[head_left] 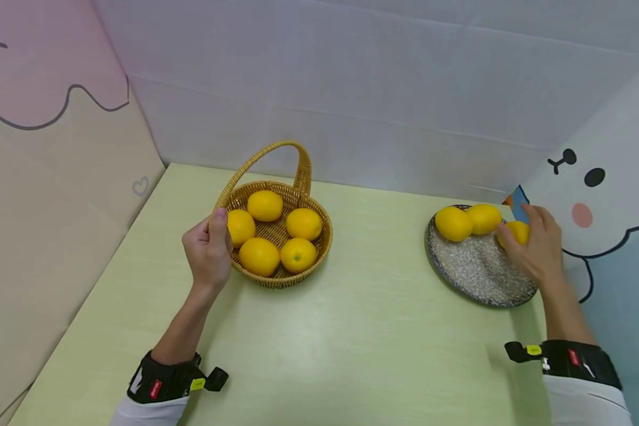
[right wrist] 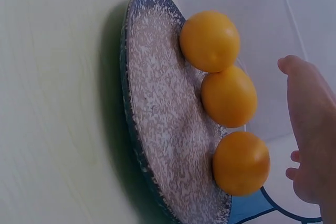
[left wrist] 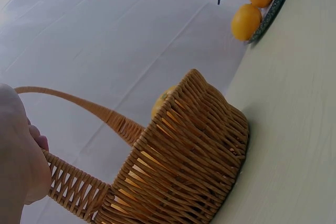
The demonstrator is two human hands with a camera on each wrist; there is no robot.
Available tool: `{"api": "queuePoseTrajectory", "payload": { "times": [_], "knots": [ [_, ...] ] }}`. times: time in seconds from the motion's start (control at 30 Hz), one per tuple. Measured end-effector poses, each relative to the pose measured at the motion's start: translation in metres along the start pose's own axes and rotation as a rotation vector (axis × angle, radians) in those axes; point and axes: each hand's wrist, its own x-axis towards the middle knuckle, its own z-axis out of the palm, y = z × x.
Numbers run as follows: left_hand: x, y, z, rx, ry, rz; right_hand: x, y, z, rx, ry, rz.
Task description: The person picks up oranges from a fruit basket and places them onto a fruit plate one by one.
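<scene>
My left hand (head_left: 207, 251) grips the handle (head_left: 266, 151) of a woven wicker basket (head_left: 325, 239) on its near left side. Several yellow lemons (head_left: 265, 206) lie inside the basket, which stands on the table. To the right, three more lemons (right wrist: 229, 96) rest along the far edge of a speckled grey plate (head_left: 458, 266) with a dark rim. My right hand (head_left: 538, 245) is over the plate's right side and overlaps the rightmost lemon (head_left: 519, 232) in the head view. In the right wrist view a gap shows between this hand (right wrist: 312, 129) and the lemons, its fingers loosely extended.
The pale green table (head_left: 373, 331) has its far edge against a pale wall covering (head_left: 351, 89). Printed cartoon panels (head_left: 607, 195) stand at the right, close to the plate, and another panel (head_left: 48, 207) borders the table's left edge.
</scene>
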Motion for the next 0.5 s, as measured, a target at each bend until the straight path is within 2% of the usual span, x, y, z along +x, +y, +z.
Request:
{"api": "queuePoseTrajectory", "payload": {
  "times": [0.17,0.37,0.5],
  "knots": [
    [0.0,0.0,0.0,-0.006,0.001,0.006,0.002,-0.01,-0.003,-0.029,-0.018,-0.023],
    [0.0,-0.001,-0.001,0.004,-0.002,0.007,0.005,-0.022,-0.002,-0.012,-0.022,-0.081],
    [0.0,-0.001,-0.001,0.009,-0.004,0.007,0.007,-0.037,0.003,-0.01,-0.053,-0.117]
  ]
}}
